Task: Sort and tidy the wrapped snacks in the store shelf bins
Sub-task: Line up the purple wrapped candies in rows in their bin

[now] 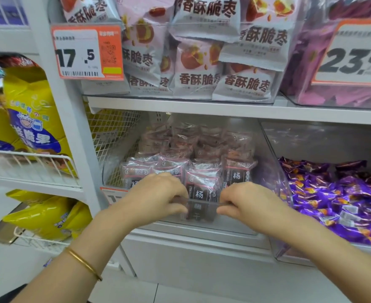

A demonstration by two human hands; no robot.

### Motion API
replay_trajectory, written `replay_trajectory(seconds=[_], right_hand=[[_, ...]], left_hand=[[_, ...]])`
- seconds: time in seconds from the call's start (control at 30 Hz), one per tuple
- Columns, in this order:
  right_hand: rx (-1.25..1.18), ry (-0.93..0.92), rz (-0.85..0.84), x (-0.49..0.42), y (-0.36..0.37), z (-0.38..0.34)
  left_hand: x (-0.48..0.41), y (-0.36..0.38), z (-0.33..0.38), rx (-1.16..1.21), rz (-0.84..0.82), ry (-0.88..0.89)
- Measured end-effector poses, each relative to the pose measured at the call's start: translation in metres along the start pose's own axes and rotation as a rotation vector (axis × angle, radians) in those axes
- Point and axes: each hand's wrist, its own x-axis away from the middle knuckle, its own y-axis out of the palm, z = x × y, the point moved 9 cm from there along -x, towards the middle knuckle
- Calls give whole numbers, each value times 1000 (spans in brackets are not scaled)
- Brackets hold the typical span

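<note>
clear plastic bin of dark wrapped snacks is gripped at its front edge by the left hand and right hand, fingers curled over it.

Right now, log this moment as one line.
left hand: grips clear bin front rim | right hand: grips same rim | contents: dark wrapped snacks standing in rows

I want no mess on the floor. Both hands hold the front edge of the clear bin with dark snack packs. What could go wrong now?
1. The left hand and right hand grip the front wall of the clear bin; pulled too far, it may tip off the shelf.
2. The upright dark snack packs in front could then topple or spill.
3. The left hand may knock the orange price tag loose.
</note>
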Motion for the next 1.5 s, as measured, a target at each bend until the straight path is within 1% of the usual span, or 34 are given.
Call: replay_trajectory(seconds=[0.03, 0.07, 0.1, 0.13, 0.17, 0.2, 0.3, 0.33, 0.43, 0.53, 0.63, 0.73, 0.83, 0.9, 1.0, 1.13, 1.2, 1.27, 1.33, 1.4, 1.5], right_hand=[[-33, 21, -40, -3, -6, 2], [-76, 37, -15, -9, -18, 5], [-115, 54, 64, -17, -32, 9], [-143, 75, 152, -27, -45, 15], [-153, 103, 207, -40, -52, 21], [-144, 140, 206, -54, -52, 26], [-126, 262, 61, -88, -26, 37], [-128, 285, 50, -94, -20, 39], [-112, 329, 87, -102, -16, 46], [-94, 298, 87, -101, -17, 44], [-41, 247, 38, -102, -16, 39], [-16, 284, -16, -106, -15, 42], [-52, 336, -23, -109, -19, 47], [-80, 339, -21, -112, -20, 49], [-52, 284, 21, -116, -23, 45], [-6, 198, 214, -113, -51, 36], [12, 172, 273, -110, -60, 32], [39, 155, 283, -110, -60, 29], [36, 146, 256, -111, -53, 31], [-25, 149, 229, -111, -51, 36], [-132, 150, 259, -99, -58, 37]], left_hand=[[-4, -10, -4, 74, 42, -16], [-8, -23, -9, 107, 121, -27], [-13, -33, -15, 79, 192, -45], [-19, -39, -21, 26, 228, -67], [-26, -39, -25, -16, 220, -86], [-34, -32, -28, -29, 164, -103], [-48, 1, -31, -28, -49, -128], [-49, 10, -32, -44, -92, -134], [-53, 16, -38, -77, -121, -127], [-54, 15, -40, -64, -120, -105], [-53, 17, -39, -82, -138, -109], [-54, 19, -35, -131, -136, -111], [-56, 21, -31, -177, -126, -114], [-58, 22, -32, -187, -132, -127], [-60, 21, -31, -183, -123, -144], [-61, 14, -28, -161, -30, -167], [-61, 11, -29, -166, 14, -178], [-62, 11, -30, -175, 26, -185], [-62, 13, -31, -190, 19, -192], [-62, 15, -33, -190, 15, -203], [-60, 18, -40, -188, -13, -227]])
